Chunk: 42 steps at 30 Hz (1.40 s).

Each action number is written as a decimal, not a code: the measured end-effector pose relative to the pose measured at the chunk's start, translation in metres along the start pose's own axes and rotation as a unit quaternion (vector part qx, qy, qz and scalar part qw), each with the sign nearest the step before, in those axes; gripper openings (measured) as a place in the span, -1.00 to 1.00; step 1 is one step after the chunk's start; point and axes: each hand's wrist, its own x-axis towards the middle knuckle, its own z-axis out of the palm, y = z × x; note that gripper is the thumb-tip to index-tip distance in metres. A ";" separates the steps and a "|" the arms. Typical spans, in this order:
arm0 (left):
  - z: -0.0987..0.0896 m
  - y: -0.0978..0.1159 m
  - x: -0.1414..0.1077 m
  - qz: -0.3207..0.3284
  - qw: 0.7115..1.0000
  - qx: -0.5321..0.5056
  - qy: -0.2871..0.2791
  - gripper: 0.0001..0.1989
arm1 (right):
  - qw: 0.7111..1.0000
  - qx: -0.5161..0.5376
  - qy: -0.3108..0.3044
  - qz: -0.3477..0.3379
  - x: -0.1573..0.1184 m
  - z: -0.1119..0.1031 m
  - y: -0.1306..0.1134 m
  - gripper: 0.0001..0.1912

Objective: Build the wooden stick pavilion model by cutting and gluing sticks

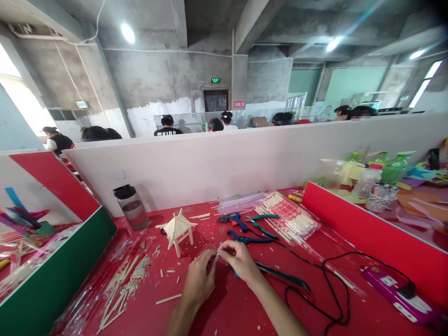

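Red, flat worktop [259, 308] below, left hand [202, 271] and right hand [241, 262] meet, fingertips pinched on a small, half-hidden pale piece [217, 253]; peaked wooden-stick pavilion [178, 227] stands at their eleven o'clock!

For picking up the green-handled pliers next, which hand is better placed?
Probably the right hand: it is nearer the green-handled pliers, which lie ahead and to its right; the left hand is farther.

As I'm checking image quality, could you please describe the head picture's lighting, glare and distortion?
Head view: leftmost ceiling lamp blown out white; bluish flare streak at upper right; bottle softly shadowing the partition; outer edges stretched, apparently wide-angle; stick model fairly sharp.
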 end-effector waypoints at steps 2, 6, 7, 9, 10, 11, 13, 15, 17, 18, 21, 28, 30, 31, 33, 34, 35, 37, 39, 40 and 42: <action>-0.001 0.000 0.000 -0.001 1.000 0.004 0.002 -0.75 | 1.000 -0.014 -0.002 -0.005 -0.001 0.001 -0.001 -0.78; -0.003 0.002 -0.001 0.000 1.000 0.017 0.008 -0.74 | 0.999 -0.038 0.015 -0.001 0.001 -0.003 -0.002 -0.74; -0.003 0.002 -0.001 0.000 1.000 0.021 0.011 -0.74 | 0.999 -0.043 0.024 0.004 0.001 -0.006 -0.003 -0.73; -0.003 0.002 0.000 -0.004 1.000 0.027 0.014 -0.73 | 0.997 -0.067 0.049 0.002 0.003 -0.014 -0.004 -0.72; -0.003 0.002 0.000 -0.006 0.999 0.029 0.015 -0.72 | 0.993 -0.096 0.066 -0.014 0.003 -0.019 -0.004 -0.72; -0.002 0.001 0.000 -0.008 0.999 0.032 0.013 -0.72 | 0.985 -0.140 0.088 -0.038 0.004 -0.024 -0.005 -0.73; -0.002 0.001 0.000 -0.010 0.999 0.039 0.010 -0.72 | 0.953 -0.256 0.136 -0.085 0.004 -0.034 -0.004 -0.74; -0.001 0.000 0.000 -0.011 0.999 0.045 0.007 -0.73 | 0.907 -0.374 0.166 -0.099 0.004 -0.043 0.000 -0.73; 0.000 -0.001 -0.001 -0.013 0.999 0.045 0.008 -0.73 | 0.865 -0.464 0.178 -0.069 0.004 -0.050 0.007 -0.70; 0.001 -0.002 -0.001 -0.013 0.999 0.044 0.007 -0.73 | 0.849 -0.496 0.173 -0.049 0.004 -0.052 0.010 -0.68; 0.002 -0.003 -0.001 -0.012 0.999 0.043 0.006 -0.72 | 0.823 -0.550 0.143 -0.007 0.005 -0.054 0.019 -0.64; 0.002 -0.005 -0.002 -0.014 0.999 0.051 -0.002 -0.73 | 0.808 -0.571 0.144 0.023 0.013 -0.056 0.022 -0.60; 0.001 -0.004 -0.002 -0.016 0.998 0.053 -0.002 -0.72 | 0.810 -0.569 0.141 0.024 0.014 -0.057 0.022 -0.60; 0.001 -0.003 -0.001 -0.017 0.998 0.053 0.000 -0.72 | 0.812 -0.565 0.141 0.023 0.014 -0.058 0.021 -0.60; 0.000 -0.003 -0.001 -0.017 0.998 0.054 0.001 -0.72 | 0.815 -0.560 0.147 0.024 0.015 -0.059 0.020 -0.60; 0.000 -0.002 -0.001 -0.016 0.998 0.054 0.003 -0.72 | 0.814 -0.560 0.150 0.026 0.017 -0.059 0.019 -0.61; 0.000 -0.002 -0.001 -0.015 0.998 0.053 0.005 -0.73 | 0.811 -0.565 0.153 0.030 0.019 -0.059 0.018 -0.61; 0.001 -0.003 -0.001 -0.016 0.998 0.054 0.009 -0.74 | 0.801 -0.578 0.153 0.039 0.026 -0.059 0.016 -0.62; 0.001 -0.004 -0.002 -0.021 0.998 0.059 0.010 -0.73 | 0.796 -0.585 0.147 0.057 0.037 -0.060 0.012 -0.62; 0.002 -0.004 -0.002 -0.023 0.998 0.062 0.010 -0.73 | 0.797 -0.584 0.142 0.065 0.045 -0.060 0.010 -0.62; 0.002 -0.005 -0.003 -0.026 0.997 0.069 0.012 -0.72 | 0.798 -0.583 0.129 0.082 0.060 -0.061 0.007 -0.63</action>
